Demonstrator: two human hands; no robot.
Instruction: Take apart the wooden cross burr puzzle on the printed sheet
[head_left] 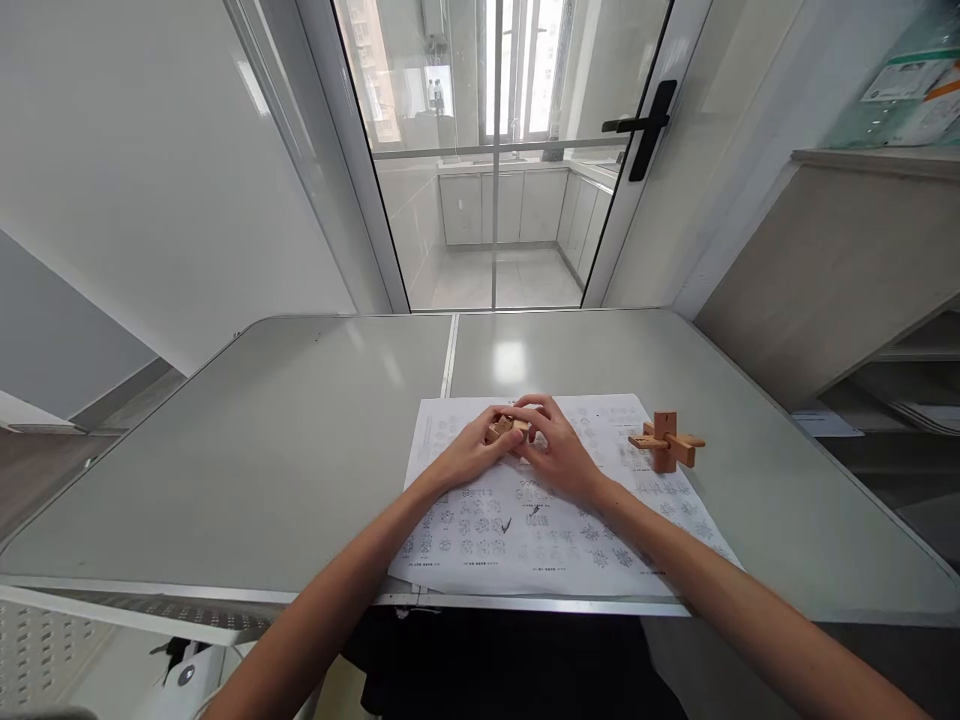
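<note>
My left hand and my right hand meet over a printed paper sheet on the grey table. Both close their fingers around small wooden puzzle pieces, which show only between the fingertips. The rest of those pieces is hidden by my fingers. To the right of my right hand, an assembled wooden cross-shaped puzzle stands on the sheet, untouched.
The sheet carries rows of small diagrams and two check marks. Behind the table is a glass door with a black handle. A shelf unit stands at the right. The table's front edge is near my body.
</note>
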